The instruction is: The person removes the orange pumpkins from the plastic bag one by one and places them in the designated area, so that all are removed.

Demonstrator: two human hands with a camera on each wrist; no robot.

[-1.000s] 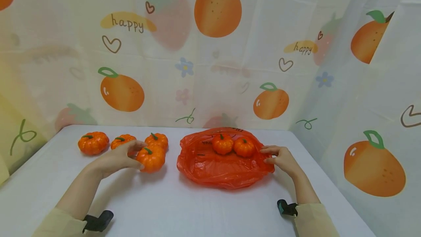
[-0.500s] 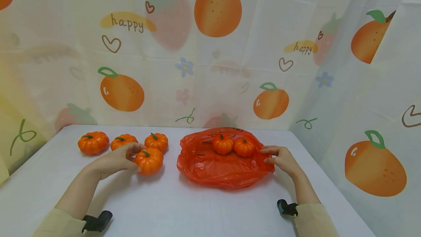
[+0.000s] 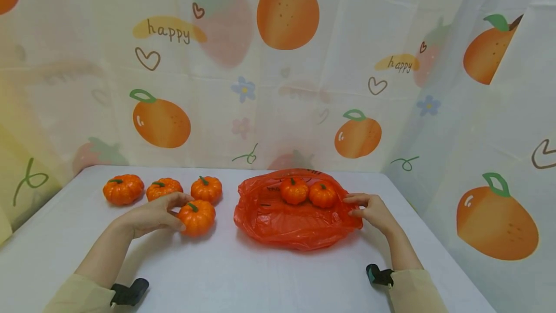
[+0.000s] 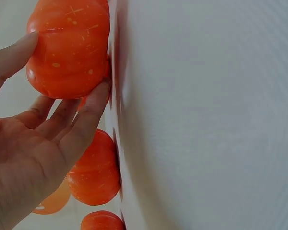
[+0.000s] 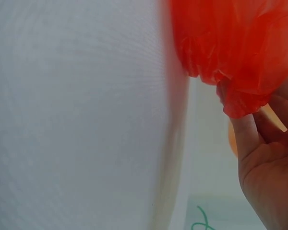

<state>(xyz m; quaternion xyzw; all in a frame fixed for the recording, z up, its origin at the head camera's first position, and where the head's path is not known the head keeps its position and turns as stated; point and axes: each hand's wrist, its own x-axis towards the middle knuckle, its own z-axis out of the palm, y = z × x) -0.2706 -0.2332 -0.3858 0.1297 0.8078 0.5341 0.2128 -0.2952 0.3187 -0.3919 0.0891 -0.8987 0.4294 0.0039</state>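
My left hand (image 3: 156, 214) holds a small orange pumpkin (image 3: 197, 218) with a green stem, thumb on one side and fingers on the other. In the left wrist view this pumpkin (image 4: 69, 52) is close against the white tabletop. Behind it and to its left are more pumpkins: one (image 3: 206, 189) just behind, one (image 3: 162, 187) partly hidden by my hand, and one (image 3: 123, 189) farthest left. My right hand (image 3: 369, 210) pinches the right edge of a red plastic bag (image 3: 295, 235), its thumb and fingers on the crumpled film (image 5: 245, 98). Two pumpkins (image 3: 294, 190) sit side by side in the bag's opening.
A white-covered table (image 3: 260, 279) carries everything. A fruit-printed curtain (image 3: 278, 86) hangs along the back and right side. Each wrist wears a dark strap mount (image 3: 130, 291).
The held pumpkin has come slightly left and nearer to me with my left hand, uncovering more of the pumpkin behind. My right hand and the bag have stayed put.
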